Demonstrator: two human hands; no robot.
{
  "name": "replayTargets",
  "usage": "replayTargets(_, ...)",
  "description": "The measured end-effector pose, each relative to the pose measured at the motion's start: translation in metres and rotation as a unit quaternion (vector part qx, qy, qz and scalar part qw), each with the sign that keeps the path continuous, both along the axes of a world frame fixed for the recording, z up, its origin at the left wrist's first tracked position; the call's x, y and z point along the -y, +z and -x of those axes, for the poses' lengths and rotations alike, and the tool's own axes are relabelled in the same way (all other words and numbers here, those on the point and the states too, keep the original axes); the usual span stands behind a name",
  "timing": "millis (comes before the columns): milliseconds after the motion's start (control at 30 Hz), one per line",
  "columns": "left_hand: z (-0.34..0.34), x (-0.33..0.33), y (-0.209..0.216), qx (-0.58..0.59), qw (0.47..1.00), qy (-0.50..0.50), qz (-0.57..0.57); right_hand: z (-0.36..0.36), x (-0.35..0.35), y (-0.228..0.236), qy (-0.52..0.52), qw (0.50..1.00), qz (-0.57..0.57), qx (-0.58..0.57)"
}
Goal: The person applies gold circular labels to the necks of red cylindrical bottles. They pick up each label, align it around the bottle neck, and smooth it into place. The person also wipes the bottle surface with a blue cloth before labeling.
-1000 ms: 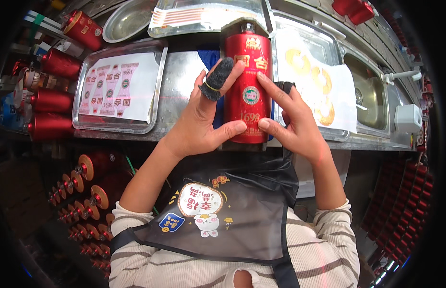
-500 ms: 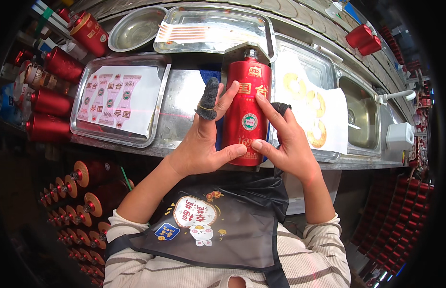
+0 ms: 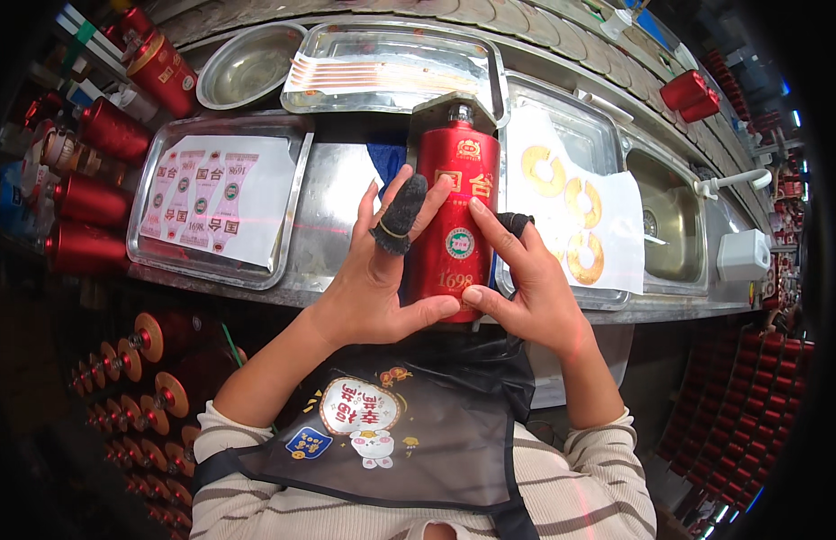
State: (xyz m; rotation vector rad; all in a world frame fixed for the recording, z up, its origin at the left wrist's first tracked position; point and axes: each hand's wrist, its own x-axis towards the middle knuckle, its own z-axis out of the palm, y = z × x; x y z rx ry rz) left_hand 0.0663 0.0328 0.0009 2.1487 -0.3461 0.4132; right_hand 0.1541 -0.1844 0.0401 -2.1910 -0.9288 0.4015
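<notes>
A red bottle (image 3: 458, 256) with gold lettering and a round green-and-white emblem lies in front of me, its capped neck pointing away. It rests against a metal holder (image 3: 431, 112). My left hand (image 3: 359, 292) is along its left side, thumb on the lower edge and a fingertip on the upper lettering. A black finger cover (image 3: 402, 216), tied with a band, is on one left finger. My right hand (image 3: 539, 297) presses thumb and index finger onto the bottle's right side. Another black finger cover (image 3: 515, 221) shows on that hand. The bottle's underside is hidden.
At left, a metal tray (image 3: 292, 216) bears a label sheet (image 3: 256, 220). Another tray (image 3: 490, 67) with copper-coloured strips and a bowl (image 3: 247, 67) stand behind. Right are a sheet of gold C-shaped pieces (image 3: 544, 243), a sink (image 3: 665, 211) and a white container (image 3: 744, 256). More red bottles (image 3: 94, 198) stand left.
Both hands have slid a little towards me along the bottle. More fingers of my left hand now show, spread beside it. The whole view has shifted slightly.
</notes>
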Motion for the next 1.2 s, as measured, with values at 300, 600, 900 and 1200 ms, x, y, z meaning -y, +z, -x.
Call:
replayTargets(300,-0.005,-0.003,0.005,-0.042,0.999,0.004,-0.031,-0.010,-0.012,0.005,-0.023,0.999,0.018,0.013)
replayTargets(600,-0.004,-0.003,0.009,-0.044,0.999,0.004,-0.023,-0.011,-0.013,0.011,-0.015,0.999,0.031,-0.021)
replayTargets(900,-0.004,-0.005,0.006,-0.038,0.999,-0.006,-0.027,-0.009,-0.014,0.012,-0.008,1.000,0.021,-0.005)
replayTargets(1200,-0.004,0.000,-0.004,-0.079,0.988,-0.023,0.133,-0.066,0.017,-0.028,-0.316,0.809,-0.346,-0.354)
